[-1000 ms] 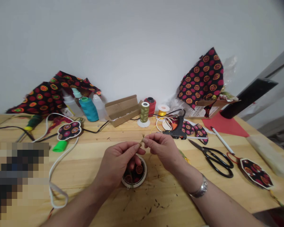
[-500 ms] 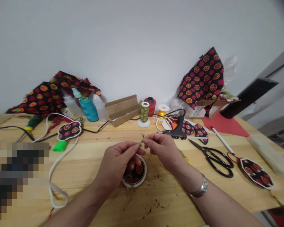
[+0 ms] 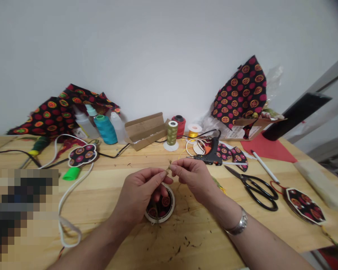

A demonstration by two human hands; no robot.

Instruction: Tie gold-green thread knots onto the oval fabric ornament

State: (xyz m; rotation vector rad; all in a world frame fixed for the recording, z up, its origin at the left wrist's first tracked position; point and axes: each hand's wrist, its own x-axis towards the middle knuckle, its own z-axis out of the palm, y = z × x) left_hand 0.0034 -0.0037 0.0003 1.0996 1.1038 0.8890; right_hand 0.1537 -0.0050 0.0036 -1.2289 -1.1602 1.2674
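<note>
Wooden desk (image 3: 146, 258), pale wall: a thread tuft (image 3: 169, 164) between fingertips

Left hand (image 3: 142, 185) and right hand (image 3: 191, 176) each pinch the tuft, nearly meeting. At six o'clock from it lies a round fabric piece (image 3: 165, 207), partly hidden by the left hand; at twelve stands an olive spool (image 3: 172, 135). Probably the strands are being knotted or separated; next calls for a steady, gentle pull.

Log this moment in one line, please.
left hand: pinching olive thread bundle | right hand: pinching same bundle | table: round patterned piece partly behind left hand, black scissors at right
</note>
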